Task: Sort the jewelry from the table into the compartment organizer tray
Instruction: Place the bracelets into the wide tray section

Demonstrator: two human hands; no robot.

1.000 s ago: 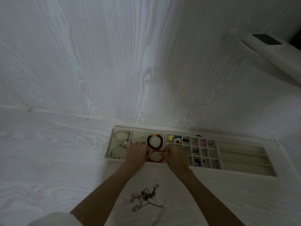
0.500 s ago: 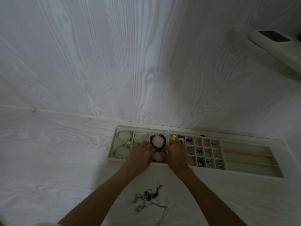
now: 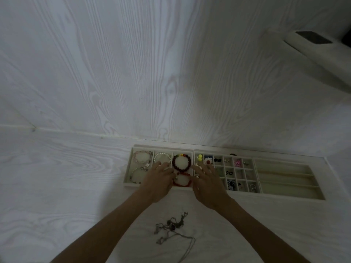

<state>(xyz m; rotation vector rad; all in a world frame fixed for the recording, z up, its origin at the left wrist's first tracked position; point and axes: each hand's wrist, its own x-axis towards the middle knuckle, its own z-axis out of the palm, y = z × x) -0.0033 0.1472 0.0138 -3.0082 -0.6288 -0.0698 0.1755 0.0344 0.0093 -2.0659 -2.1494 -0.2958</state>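
Hands at the organizer tray [image 3: 321, 198]
Left hand [image 3: 157, 184] and right hand [image 3: 208, 184], fingers spread and holding nothing, flank the red bracelet [image 3: 181, 180].

The scene is dim and bluish-grey, with a faint warmer glow falling on the organizer tray [image 3: 163, 148] at the table's [image 3: 57, 177] far edge — the brightest patch in view. Soft shadows spread across the wall [image 3: 171, 73] above it, and the forearms read dark against the pale surface. Wide-angle distortion bends the table's far edge, and detail is soft and slightly noisy throughout — small pieces in the tray blur together.
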